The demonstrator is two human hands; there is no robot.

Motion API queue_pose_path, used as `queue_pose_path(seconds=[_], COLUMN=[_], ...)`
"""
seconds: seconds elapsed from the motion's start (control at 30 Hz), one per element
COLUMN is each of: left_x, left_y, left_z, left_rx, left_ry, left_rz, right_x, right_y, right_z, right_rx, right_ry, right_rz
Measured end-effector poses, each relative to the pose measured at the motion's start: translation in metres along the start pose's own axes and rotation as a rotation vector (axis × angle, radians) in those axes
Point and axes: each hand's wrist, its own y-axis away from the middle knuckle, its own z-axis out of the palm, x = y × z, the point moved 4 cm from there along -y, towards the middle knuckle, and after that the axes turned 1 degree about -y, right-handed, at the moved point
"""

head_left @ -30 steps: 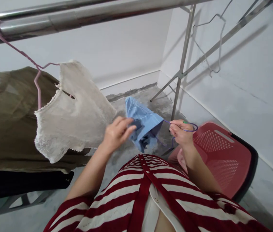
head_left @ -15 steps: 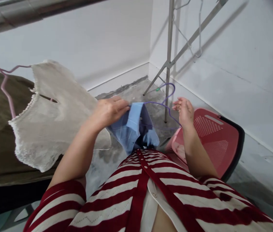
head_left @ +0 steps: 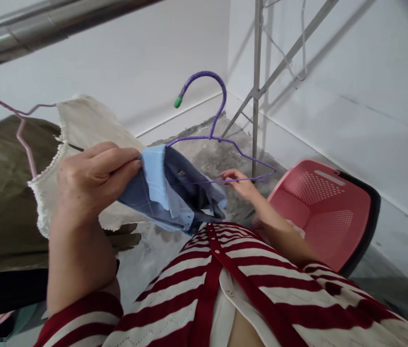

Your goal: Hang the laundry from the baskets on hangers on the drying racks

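Note:
A light blue garment (head_left: 155, 176) with a grid of thin lines, a shirt by its buttons and placket, hangs in front of my body. One shoulder of a purple wire hanger (head_left: 211, 138) with a green hook tip sits inside it; the other shoulder is bare. My left hand (head_left: 97, 176) pinches the garment's left edge between thumb and fingers, perhaps with the hanger's end inside. Beside the hanger's bare lower bar is my right hand (head_left: 238, 183), its fingers stretched out and slightly apart. Whether it touches the bar I cannot tell.
A cream lace-edged top (head_left: 91, 118) on a pink hanger (head_left: 26, 144) and an olive garment (head_left: 8, 202) hang at left. A metal rail (head_left: 45, 36) crosses above. At right stand a pink basket (head_left: 319, 202) and a metal rack frame (head_left: 256, 62) by the wall.
The garment and hanger have come up and leftward, and the hook now stands high. My left hand has moved left with the garment's edge; my right hand has moved left and lower, towards the hanger bar.

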Motion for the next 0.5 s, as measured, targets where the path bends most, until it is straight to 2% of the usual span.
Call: queue_pose_path(seconds=[0.07, 0.13, 0.17, 0.23, 0.3, 0.37, 0.43, 0.5], left_x=[-0.001, -0.003, -0.004, -0.008, -0.015, -0.023, -0.03, -0.037], left_y=[0.006, 0.011, 0.014, 0.021, 0.029, 0.039, 0.046, 0.051], left_z=[-0.006, -0.011, -0.013, -0.016, -0.018, -0.017, -0.012, -0.007], left_rx=[0.003, 0.002, 0.002, -0.011, -0.063, -0.133, -0.195, -0.151], left_ry=[-0.002, 0.002, -0.005, -0.031, -0.052, -0.072, -0.11, -0.122], left_rz=[-0.024, -0.04, -0.048, -0.059, -0.061, -0.065, -0.082, -0.195], right_x=[-0.006, -0.005, -0.002, 0.004, 0.002, -0.01, -0.032, -0.057], right_y=[-0.002, -0.004, -0.007, -0.016, -0.03, -0.044, -0.055, -0.061], right_z=[0.011, 0.028, 0.036, 0.042, 0.03, 0.004, -0.027, -0.052], right_rx=[-0.142, -0.237, -0.238, -0.149, 0.034, 0.222, 0.335, 0.396], right_ry=[-0.034, 0.043, 0.095, 0.178, 0.253, 0.339, 0.391, 0.421], right_rz=[-0.045, -0.05, -0.039, -0.011, -0.022, -0.068, -0.105, -0.136])
